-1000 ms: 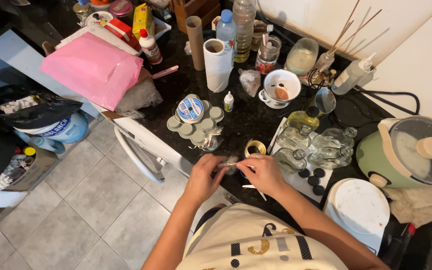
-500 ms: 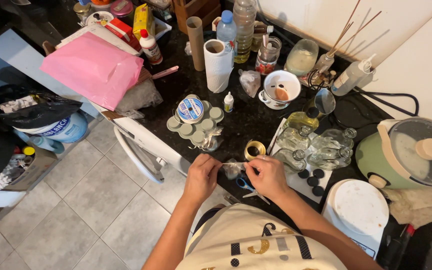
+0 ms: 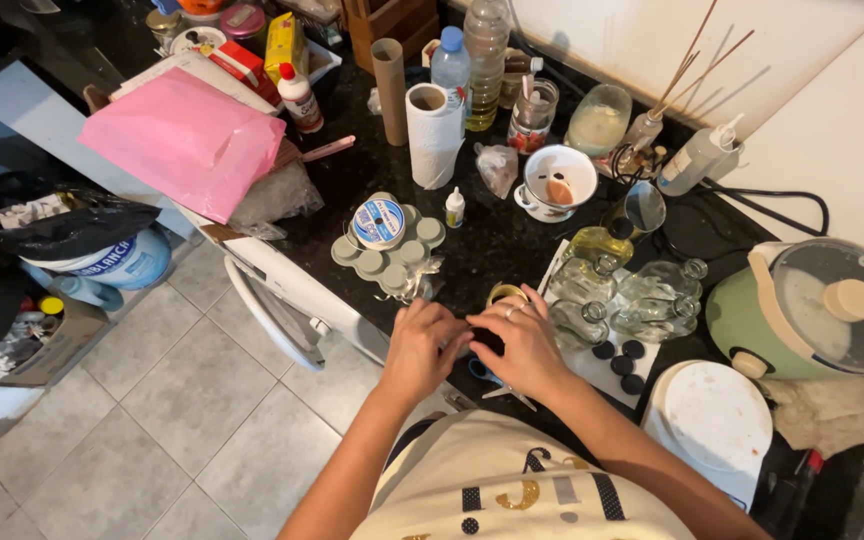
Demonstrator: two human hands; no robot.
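My left hand (image 3: 420, 345) and my right hand (image 3: 530, 348) meet fingertip to fingertip over the front edge of the dark counter (image 3: 492, 245). Their fingers are pinched on a small clear bag, which they almost entirely hide. Blue-handled scissors (image 3: 482, 374) lie on the counter just under my hands. Right behind my fingers stands a gold tape roll (image 3: 508, 293). Several empty glass bottles (image 3: 617, 295) lie on a white sheet to the right, with black caps (image 3: 624, 361) beside them.
A thread spool (image 3: 379, 222) sits on round grey lids. Behind it are a paper towel roll (image 3: 433, 130), a white cup (image 3: 558, 180) and a pink bag (image 3: 187, 140). On the right stand a green cooker (image 3: 752, 320) and a white scale (image 3: 712, 415). Tiled floor lies at the left.
My hands were apart, stretching the small clear bag between them. They have closed together and moved slightly away from me, covering the bag.
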